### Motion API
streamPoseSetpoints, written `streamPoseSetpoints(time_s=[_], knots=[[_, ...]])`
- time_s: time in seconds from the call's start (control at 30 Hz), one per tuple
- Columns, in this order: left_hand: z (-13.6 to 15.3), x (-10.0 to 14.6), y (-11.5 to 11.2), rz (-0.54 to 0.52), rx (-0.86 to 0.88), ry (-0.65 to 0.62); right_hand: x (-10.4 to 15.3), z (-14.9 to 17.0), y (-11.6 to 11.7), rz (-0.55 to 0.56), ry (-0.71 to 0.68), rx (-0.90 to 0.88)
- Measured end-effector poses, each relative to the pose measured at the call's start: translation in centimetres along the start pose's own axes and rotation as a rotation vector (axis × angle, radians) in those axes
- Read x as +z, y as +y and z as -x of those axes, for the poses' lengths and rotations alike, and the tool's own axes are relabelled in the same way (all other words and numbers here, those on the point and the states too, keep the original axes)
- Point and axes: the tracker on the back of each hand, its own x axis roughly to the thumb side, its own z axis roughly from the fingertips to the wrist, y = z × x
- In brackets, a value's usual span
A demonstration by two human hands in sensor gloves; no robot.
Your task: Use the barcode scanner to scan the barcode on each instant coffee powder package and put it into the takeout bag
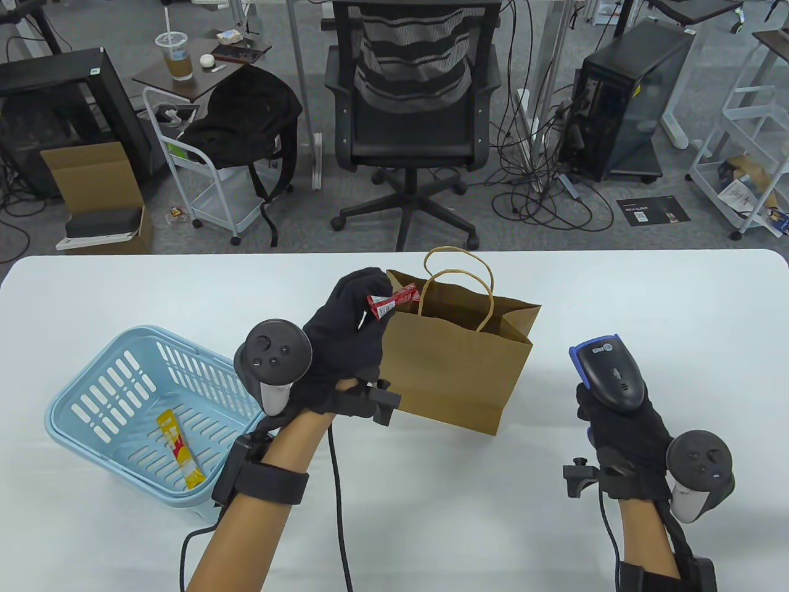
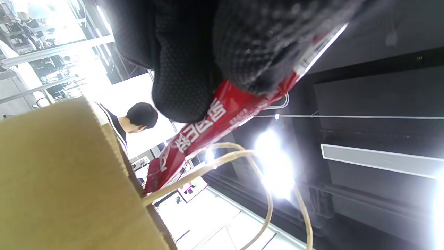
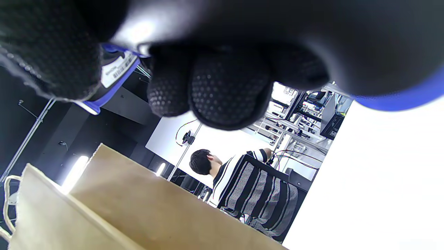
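Observation:
My left hand [image 1: 360, 308] pinches a red coffee stick [image 1: 393, 300] and holds it over the left edge of the open brown paper takeout bag [image 1: 459, 364], which stands upright mid-table. In the left wrist view the red stick [image 2: 208, 128] slants down from my gloved fingers [image 2: 187, 69] toward the bag's rim [image 2: 69, 166] and handles. My right hand [image 1: 616, 419] grips a black and blue barcode scanner [image 1: 607, 370] to the right of the bag, head pointing away from me. A yellow coffee stick [image 1: 180, 449] lies in the blue basket [image 1: 80, 431].
The blue basket sits at the table's left front. An office chair [image 1: 413, 111] stands beyond the table's far edge [image 1: 616, 251]. Cables trail from both wrists. A person in a striped shirt [image 3: 229, 173] shows in the wrist views.

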Motion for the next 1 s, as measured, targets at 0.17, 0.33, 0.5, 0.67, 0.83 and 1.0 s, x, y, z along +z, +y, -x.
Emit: streamPoseSetpoints(time_s=[0.17, 0.33, 0.5, 0.67, 0.83, 1.0], knots=[[0.3, 0.1, -0.7, 0.033, -0.059, 0.012, 0.0, 0.0, 0.0, -0.002, -0.003, -0.003], [1.0, -0.1, -1.0, 0.050, -0.092, 0.054, 0.0, 0.0, 0.1, -0.008, -0.006, -0.001], [2.1, -0.1, -1.5, 0.072, -0.097, 0.095, 0.0, 0.0, 0.1, -0.010, -0.006, 0.003], [2.9, 0.0, -2.0, 0.090, -0.111, 0.120, 0.0, 0.1, 0.1, -0.009, -0.003, 0.005], [3.3, 0.1, -2.3, 0.116, -0.123, 0.134, 0.0, 0.1, 0.1, -0.011, -0.004, 0.009], [2.6, 0.3, -1.2, 0.112, -0.138, 0.114, 0.0, 0.1, 0.2, -0.012, -0.004, 0.015]])
